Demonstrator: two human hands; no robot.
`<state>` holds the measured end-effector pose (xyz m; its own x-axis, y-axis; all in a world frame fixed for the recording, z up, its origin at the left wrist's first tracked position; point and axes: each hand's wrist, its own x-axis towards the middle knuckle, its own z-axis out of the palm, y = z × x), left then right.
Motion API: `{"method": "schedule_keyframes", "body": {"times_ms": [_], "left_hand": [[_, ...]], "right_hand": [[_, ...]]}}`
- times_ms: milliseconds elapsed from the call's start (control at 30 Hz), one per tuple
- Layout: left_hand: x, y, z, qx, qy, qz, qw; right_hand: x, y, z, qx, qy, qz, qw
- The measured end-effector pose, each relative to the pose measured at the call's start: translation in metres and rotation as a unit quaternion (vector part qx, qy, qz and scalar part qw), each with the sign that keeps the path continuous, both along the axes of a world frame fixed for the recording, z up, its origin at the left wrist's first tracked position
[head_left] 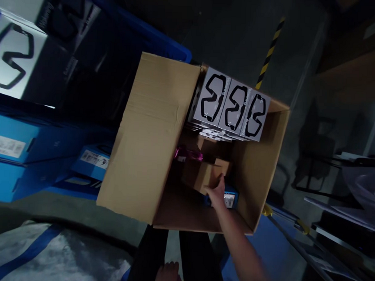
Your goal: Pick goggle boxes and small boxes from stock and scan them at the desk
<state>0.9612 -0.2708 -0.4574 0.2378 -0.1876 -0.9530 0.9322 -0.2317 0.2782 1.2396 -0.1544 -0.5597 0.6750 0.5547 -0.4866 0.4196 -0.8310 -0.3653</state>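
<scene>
Reaching down into a large open carton (pixel 275 147), my right hand (pixel 216 190) grips a small brown cardboard box (pixel 203 176) by its near end. The thumb and fingers are spread across that end. Just below the hand lies a blue box with a white label (pixel 230 199), partly covered by my wrist. A shiny magenta package (pixel 190 154) sits beyond the brown box. Several white boxes with a black goggle-shaped outline (pixel 236 107) are stacked at the carton's far end. At the bottom edge my left hand (pixel 168 275) is in front of my legs, its fingers curled together, with nothing showing in them.
The carton's wide flap (pixel 147 139) is folded out to the left. Blue boxes (pixel 11 159) and more printed boxes (pixel 18 56) are piled there, beside a blue bin edge (pixel 166 39). A white sack (pixel 57 255) lies lower left. A metal-framed cart (pixel 306 247) stands at right.
</scene>
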Motion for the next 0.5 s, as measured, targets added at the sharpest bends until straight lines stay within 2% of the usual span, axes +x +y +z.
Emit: {"method": "schedule_keyframes", "body": {"times_ms": [100, 200, 300, 400, 500], "left_hand": [[0.001, 0.000, -0.001, -0.003, 0.002, -0.003, 1.000], [0.002, -0.001, -0.003, -0.010, 0.009, -0.007, 1.000], [0.001, -0.002, -0.003, -0.010, 0.010, -0.007, 1.000], [-0.002, -0.005, -0.003, 0.000, 0.012, -0.006, 1.000], [-0.006, -0.008, -0.004, 0.001, 0.004, -0.007, 1.000]], "right_hand": [[-0.053, 0.018, -0.013, -0.031, 0.018, -0.009, 0.999], [-0.101, 0.036, -0.025, -0.083, 0.054, 0.036, 0.994], [-0.134, 0.042, -0.035, -0.116, 0.051, 0.091, 0.988], [-0.142, 0.039, -0.039, -0.136, 0.023, 0.117, 0.983], [-0.126, 0.032, -0.038, -0.148, 0.029, 0.177, 0.973]]}}
